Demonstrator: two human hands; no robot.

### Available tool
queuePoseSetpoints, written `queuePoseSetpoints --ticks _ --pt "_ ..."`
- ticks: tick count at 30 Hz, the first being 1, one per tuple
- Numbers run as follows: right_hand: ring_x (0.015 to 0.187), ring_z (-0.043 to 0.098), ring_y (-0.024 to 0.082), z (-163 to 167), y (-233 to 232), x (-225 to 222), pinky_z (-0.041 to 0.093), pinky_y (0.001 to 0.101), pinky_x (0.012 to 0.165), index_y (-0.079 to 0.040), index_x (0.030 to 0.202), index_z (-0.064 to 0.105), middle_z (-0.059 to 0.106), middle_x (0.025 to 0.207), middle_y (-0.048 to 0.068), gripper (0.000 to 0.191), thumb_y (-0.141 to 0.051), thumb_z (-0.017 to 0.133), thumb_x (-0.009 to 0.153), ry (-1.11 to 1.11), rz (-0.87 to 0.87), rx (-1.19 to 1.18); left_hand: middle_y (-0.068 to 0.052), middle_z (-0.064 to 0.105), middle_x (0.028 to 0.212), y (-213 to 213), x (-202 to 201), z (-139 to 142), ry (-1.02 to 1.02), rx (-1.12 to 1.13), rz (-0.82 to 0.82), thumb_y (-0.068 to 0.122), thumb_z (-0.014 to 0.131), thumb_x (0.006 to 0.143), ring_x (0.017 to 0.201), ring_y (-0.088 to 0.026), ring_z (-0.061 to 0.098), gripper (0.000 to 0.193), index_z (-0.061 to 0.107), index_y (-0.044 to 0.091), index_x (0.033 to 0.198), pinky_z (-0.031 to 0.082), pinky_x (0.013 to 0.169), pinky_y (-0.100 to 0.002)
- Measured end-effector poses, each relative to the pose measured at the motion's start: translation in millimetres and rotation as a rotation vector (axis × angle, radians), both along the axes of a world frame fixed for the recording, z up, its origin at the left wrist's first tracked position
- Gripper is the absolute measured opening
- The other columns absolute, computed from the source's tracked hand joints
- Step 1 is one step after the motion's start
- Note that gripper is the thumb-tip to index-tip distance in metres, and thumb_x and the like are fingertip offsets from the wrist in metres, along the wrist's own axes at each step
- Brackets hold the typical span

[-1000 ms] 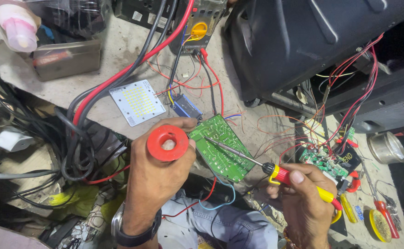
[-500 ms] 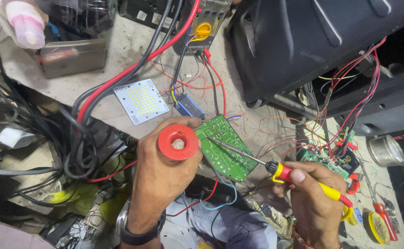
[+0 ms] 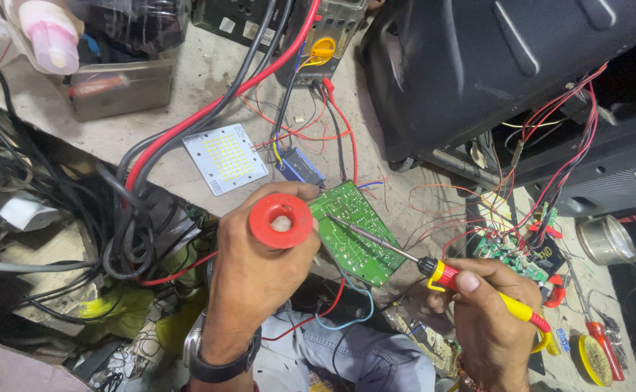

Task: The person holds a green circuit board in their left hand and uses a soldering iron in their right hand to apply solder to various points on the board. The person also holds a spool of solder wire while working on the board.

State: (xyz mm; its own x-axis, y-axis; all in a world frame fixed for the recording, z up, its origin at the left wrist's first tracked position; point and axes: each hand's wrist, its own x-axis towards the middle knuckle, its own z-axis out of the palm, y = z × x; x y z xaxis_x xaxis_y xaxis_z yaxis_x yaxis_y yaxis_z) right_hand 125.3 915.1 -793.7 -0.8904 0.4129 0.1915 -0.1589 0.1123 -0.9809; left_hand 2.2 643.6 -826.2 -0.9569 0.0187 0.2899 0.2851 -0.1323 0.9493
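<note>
The left hand (image 3: 256, 272) grips a red solder spool (image 3: 281, 221) and green circuit board (image 3: 356, 232); the right hand (image 3: 492, 312) clasps a yellow-handled soldering iron (image 3: 434, 272), tip on the board, soldering apparently unfinished.

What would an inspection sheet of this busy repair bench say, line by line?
Surface: dusty grey workbench, crowded.
Job's things: green circuit board; soldering iron, tip on the board; red spool.
Clutter: white LED panel, clear plastic box, round metal tin, second wired board.
Hands: left hand holds spool and board; right hand grips the iron's yellow handle.
Cables: thick red and black leads; thin red wires everywhere.
Surroundings: large black casing, opened.
</note>
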Motion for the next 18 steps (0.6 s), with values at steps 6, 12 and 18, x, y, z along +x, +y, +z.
queuePoseSetpoints --ticks 6,12,18 --pt "0.071 0.068 0.031 -0.2 0.9 -1.3 0.057 0.0403 0.065 0.018 0.108 0.067 0.07 0.089 0.027 0.027 -0.004 0.063 0.093 -0.013 -0.011 -0.028 -0.009 0.081 0.102 -3.0 -3.7 -4.3 -0.083 0.04 -0.063 0.008 0.071 0.079 0.092 -0.014 0.078 0.032 0.074 0.001 0.11 0.06 0.083 -0.029" --pt "0.071 0.069 0.031 -3.5 4.5 -2.1 0.058 0.0406 0.065 0.018 0.107 0.066 0.071 0.089 0.028 0.028 -0.006 0.063 0.092 -0.031 -0.028 -0.043 -0.011 0.08 0.102 2.0 -3.0 -3.0 -0.032 0.039 -0.012 0.007 0.071 0.08 0.094 -0.017 0.078 0.029 0.073 0.0 0.108 0.06 0.084 -0.03" --pt "0.068 0.068 0.03 -6.4 9.3 -3.4 0.057 0.0401 0.065 0.018 0.107 0.067 0.071 0.088 0.028 0.029 -0.006 0.064 0.091 -0.02 0.001 -0.04 -0.01 0.08 0.099 2.3 -3.4 0.2 -0.068 -0.01 0.003 0.007 0.071 0.078 0.09 -0.018 0.078 0.03 0.073 0.0 0.107 0.06 0.081 -0.03"
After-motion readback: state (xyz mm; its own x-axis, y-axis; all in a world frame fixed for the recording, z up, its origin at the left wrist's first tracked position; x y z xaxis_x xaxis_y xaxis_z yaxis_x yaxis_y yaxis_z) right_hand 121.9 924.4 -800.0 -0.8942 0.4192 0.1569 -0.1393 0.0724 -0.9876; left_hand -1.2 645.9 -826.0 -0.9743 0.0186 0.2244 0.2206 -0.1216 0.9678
